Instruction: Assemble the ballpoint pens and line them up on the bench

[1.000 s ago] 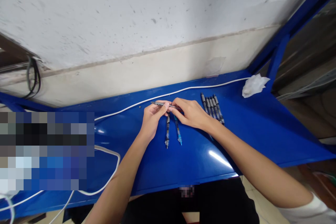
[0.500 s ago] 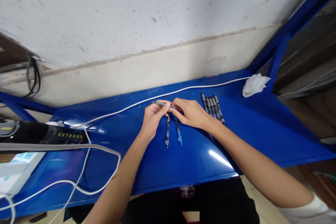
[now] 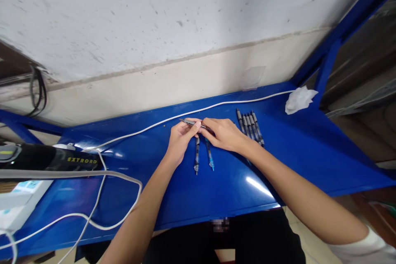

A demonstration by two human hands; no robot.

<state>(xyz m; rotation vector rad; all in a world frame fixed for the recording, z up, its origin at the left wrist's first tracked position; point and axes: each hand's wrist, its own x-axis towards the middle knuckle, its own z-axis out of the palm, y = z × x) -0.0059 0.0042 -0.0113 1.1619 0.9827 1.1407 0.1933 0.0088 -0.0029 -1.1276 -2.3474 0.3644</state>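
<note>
Between both hands, above the blue table [image 3: 185,198], is a pen [image 3: 190,122] with a grey grip, its tip pointing left. My left hand [image 3: 180,138] is closed on the grip part, thumb on top. My right hand [image 3: 224,132] has its fingers closed around the pen's other end, which they hide. Below the hands lie a dark clear-barrelled pen [image 3: 197,156] and a light-blue pen [image 3: 210,156], their upper ends partly covered by my fingers. Right of my right hand, several grey-and-clear pens [image 3: 251,126] lie side by side.
A white cable [image 3: 173,119] crosses the back of the table, and more looped cable [image 3: 114,227] lies at left. A black cylindrical device [image 3: 55,156] and a white power strip [image 3: 27,202] are on the left. Crumpled white tissue [image 3: 299,100] sits at the back right.
The fingers of my right hand have shifted very slightly on the pen. The pen and the things on the table stay where they were.
</note>
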